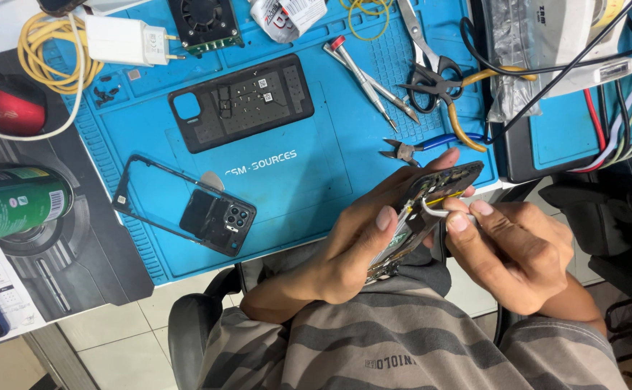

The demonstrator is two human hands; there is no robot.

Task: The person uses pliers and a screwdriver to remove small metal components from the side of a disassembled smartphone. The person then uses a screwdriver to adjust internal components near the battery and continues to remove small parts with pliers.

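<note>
Left hand (pixel 352 249) grip closed around opened phone body (pixel 420 209), fingers wrapped over the near edge, thumb behind; phone tilted, internals facing up, held lower right of centre above the lap, off the bench edge. Right hand (pixel 511 253) grip pinched shut on a thin white pry tool (pixel 438 211), thumb and forefinger at the tip end; tool tip touching the phone's inner frame near its upper end.

Just above the hands: small blue-handled cutters (pixel 417 148) on the blue work mat (pixel 301 195). Further up: scissors (pixel 428 65), yellow-handled pliers (pixel 467 108), two precision screwdrivers (pixel 366 76) lying diagonal.

Mat centre: black phone back panel (pixel 240 101), inside face up. Left of centre, lower: black frame with camera module (pixel 186 206), lying flat, a light pick just touching its top edge.

Top of frame: small fan board (pixel 204 25), white charger (pixel 124 40), yellow cable coil (pixel 49 54). Far left: green can (pixel 12 202) on its side, red object (pixel 2 105) partly cut off. Upper right: clear plastic bag (pixel 525 50), bundle of wires (pixel 619 137).

Bottom: striped shirt (pixel 402 339).
</note>
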